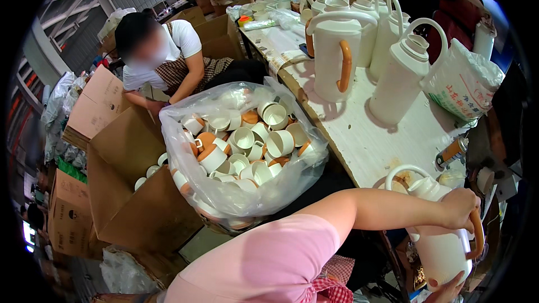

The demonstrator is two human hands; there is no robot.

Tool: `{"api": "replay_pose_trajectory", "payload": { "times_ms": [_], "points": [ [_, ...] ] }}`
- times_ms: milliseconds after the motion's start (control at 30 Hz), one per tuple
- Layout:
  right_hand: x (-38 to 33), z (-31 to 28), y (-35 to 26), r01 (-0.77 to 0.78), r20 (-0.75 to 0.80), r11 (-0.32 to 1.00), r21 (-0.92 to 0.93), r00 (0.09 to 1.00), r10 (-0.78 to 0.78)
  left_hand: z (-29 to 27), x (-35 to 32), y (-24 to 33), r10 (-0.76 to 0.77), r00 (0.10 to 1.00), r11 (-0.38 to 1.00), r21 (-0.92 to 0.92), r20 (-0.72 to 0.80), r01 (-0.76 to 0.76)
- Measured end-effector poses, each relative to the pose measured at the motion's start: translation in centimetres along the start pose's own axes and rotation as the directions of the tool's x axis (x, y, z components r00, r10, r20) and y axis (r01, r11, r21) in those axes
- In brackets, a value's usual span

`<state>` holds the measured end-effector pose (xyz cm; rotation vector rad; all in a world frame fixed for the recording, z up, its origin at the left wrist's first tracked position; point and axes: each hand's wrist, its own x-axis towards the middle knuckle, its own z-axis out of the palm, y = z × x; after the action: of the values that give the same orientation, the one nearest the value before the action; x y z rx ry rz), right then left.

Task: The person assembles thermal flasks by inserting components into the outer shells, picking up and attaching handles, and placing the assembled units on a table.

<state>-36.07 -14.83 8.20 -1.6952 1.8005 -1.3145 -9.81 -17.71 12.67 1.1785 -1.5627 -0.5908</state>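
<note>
Below the table's near end, at the lower right, is a white jug (442,255) with an orange side handle. My left arm, in a pink sleeve, reaches across it, and my left hand (461,209) is closed around the top of that handle. Only part of my right hand (449,289) shows, at the picture's lower edge, with its fingers against the jug's base. Above my forearm a white neck and carrying loop (405,173) stick out, apparently of the same jug. Several similar white jugs (336,56) stand on the table (387,148) ahead.
Left of the table, a large clear plastic bag (247,92) holds many white and orange cups (244,137). Beyond an open cardboard box (120,191) a person (177,59) leans in. A spray can (452,153) and a white plastic bag (463,81) lie at the table's right side.
</note>
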Motion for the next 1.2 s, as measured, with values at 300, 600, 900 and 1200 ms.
{"api": "replay_pose_trajectory", "payload": {
  "times_ms": [300, 600, 900, 1200],
  "points": [
    [-3.2, -2.2, 3.5, 0.089, -0.037, 0.985, -0.150, 0.995, -0.096, -1.6, -1.3, -0.7, -0.028, 1.000, 0.990, 0.141, -0.012, 0.029],
    [-11.6, -6.4, 10.2, -0.280, 0.055, 0.838, 0.468, 0.956, 0.289, -4.7, 3.3, -2.9, 0.337, 0.899, 0.881, 0.245, 0.278, -0.406],
    [-11.5, -7.0, 8.8, -0.128, 0.144, 0.972, 0.196, 0.984, 0.101, -20.3, -3.5, -4.1, -0.271, 0.938, 0.891, 0.312, -0.217, 0.330],
    [-5.0, 8.9, 12.3, 0.318, 0.254, 0.635, -0.704, 0.948, -0.192, -25.7, -23.6, -4.0, -0.275, 0.865, 0.958, -0.040, -0.420, 0.285]
  ]
}}
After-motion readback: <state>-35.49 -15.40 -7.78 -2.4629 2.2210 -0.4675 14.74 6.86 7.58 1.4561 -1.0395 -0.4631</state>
